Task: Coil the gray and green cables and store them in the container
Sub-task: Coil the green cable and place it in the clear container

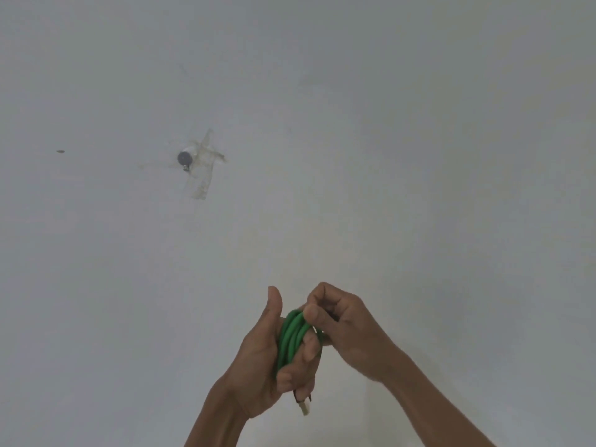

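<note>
Plain white surface fills the view, bare but for a small gray disc [184, 158] under yellowed tape [203, 169] and a dark speck [60, 151]; no bench edge, container or gray cable in sight. Left hand [274, 366] has its grip curled round the green cable [292, 340], bundled into several loops with a pale plug [304, 408] hanging below, while the right hand [342, 321] pinches the top of the bundle. Judged: green coil nearly wound, 1 end likely left to tuck; storing it and the whole gray cable remain.
</note>
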Available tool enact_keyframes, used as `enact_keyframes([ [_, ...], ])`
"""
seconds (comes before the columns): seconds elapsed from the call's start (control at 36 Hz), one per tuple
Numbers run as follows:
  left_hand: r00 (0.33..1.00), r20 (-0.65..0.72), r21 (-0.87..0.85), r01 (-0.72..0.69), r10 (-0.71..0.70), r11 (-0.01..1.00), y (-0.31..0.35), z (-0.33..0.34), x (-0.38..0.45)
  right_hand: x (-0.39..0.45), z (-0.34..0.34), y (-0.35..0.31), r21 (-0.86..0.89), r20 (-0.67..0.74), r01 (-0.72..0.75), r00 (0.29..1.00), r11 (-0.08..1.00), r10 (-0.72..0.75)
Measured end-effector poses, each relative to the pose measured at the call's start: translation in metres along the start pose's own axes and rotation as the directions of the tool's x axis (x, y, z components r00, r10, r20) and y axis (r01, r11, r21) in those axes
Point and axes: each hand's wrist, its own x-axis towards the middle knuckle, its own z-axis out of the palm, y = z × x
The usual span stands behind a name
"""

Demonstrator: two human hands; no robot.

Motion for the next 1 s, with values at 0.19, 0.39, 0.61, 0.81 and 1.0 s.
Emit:
enact_keyframes([
  [0.19, 0.963, -0.266, 0.288, 0.041, 0.039, 0.957, 0.007, 0.0, 0.005, -0.003, 0.018, 0.015, -0.073, -0.242, 0.136, 0.959, 0.988, -0.149],
  [0.39, 0.878, -0.445, 0.339, -0.017, 0.176, 0.941, -0.002, 0.007, 0.017, -0.002, 0.025, 0.014, -0.084, -0.325, 0.132, 0.933, 0.988, -0.152],
  [0.61, 0.667, -0.646, 0.449, -0.063, 0.372, 0.891, -0.01, 0.005, 0.03, 0.006, 0.025, 0.014, -0.31, -0.411, 0.089, 0.885, 0.947, -0.218],
  [0.81, 0.535, -0.668, 0.56, -0.097, 0.517, 0.823, -0.018, 0.001, 0.033, 0.014, 0.027, 0.018, -0.324, -0.41, 0.05, 0.893, 0.945, -0.188],
  [1.0, 0.39, -0.714, 0.622, -0.028, 0.582, 0.782, -0.02, -0.007, 0.037, 0.014, 0.034, 0.018, -0.424, -0.37, 0.005, 0.912, 0.906, -0.178],
])
